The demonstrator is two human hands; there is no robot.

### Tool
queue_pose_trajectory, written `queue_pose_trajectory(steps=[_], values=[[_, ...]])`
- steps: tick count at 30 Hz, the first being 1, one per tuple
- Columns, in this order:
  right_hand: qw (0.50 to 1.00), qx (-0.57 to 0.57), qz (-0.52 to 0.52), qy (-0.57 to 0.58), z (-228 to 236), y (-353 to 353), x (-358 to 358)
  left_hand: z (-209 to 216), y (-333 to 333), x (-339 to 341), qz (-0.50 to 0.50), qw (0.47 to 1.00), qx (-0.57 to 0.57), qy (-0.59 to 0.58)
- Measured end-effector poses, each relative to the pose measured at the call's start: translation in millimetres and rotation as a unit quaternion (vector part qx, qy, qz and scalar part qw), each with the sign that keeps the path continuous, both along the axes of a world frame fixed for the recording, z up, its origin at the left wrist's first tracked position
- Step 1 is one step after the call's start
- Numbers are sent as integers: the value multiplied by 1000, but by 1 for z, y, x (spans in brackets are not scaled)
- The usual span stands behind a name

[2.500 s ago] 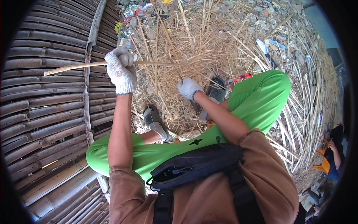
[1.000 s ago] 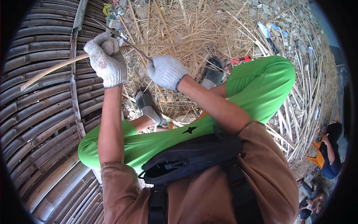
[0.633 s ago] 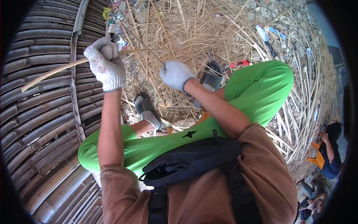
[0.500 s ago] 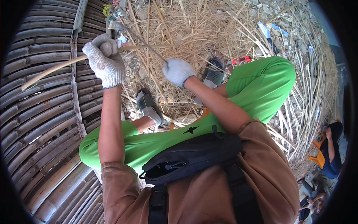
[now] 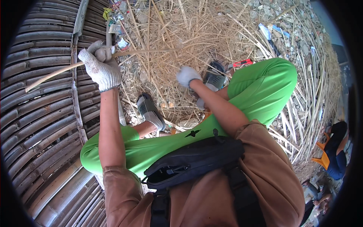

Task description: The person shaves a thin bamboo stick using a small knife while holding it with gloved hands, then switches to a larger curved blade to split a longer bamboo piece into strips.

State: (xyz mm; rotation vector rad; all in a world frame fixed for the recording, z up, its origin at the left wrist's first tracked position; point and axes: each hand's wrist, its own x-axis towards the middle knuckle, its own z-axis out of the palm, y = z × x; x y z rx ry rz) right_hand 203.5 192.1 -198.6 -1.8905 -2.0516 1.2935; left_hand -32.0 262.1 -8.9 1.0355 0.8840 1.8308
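Note:
My left hand (image 5: 100,70), in a white knit glove, is closed around a long, thin bamboo strip (image 5: 55,75). One end of the strip reaches out over the slats on the left; the other runs right, above the shavings. Lower and to the right, my gloved right hand (image 5: 188,76) is curled closed near my shoe (image 5: 215,78). Whatever that hand may grip cannot be made out against the straw-coloured background. The two hands are well apart.
A bamboo slat panel (image 5: 41,109) fills the left side. Shavings (image 5: 196,36) cover the ground ahead, and pale strips (image 5: 302,125) lie along the right. A red-and-black tool (image 5: 242,62) rests beside my right knee. Another person (image 5: 337,151) sits at the far right, near an orange stool (image 5: 322,160).
My right hand has moved right and slightly down, away from the left. The thin dark rod that stuck out of it no longer shows. My left hand has shifted slightly left and down with the strip.

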Motion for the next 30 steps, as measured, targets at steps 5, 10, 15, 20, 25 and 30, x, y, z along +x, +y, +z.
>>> queue_pose_trajectory(steps=[5,10,15,20,25,30], values=[[990,-137,-20,-30,16,-2,-9,-1,-2,-2,14,1000,-11,15],[995,26,-55,74,58,4,-46,-1,5,-5,25,999,-6,22],[995,20,69,-75,-106,2,20,4,15,7,6,1000,-18,-14],[961,-207,-157,99,3,19,-35,-3,3,-10,31,999,0,-7],[987,-15,-144,68,14,-16,-42,4,5,-2,75,997,-35,5],[992,-65,-107,-32,-112,-19,-5,5,15,-11,70,996,-40,-23]])
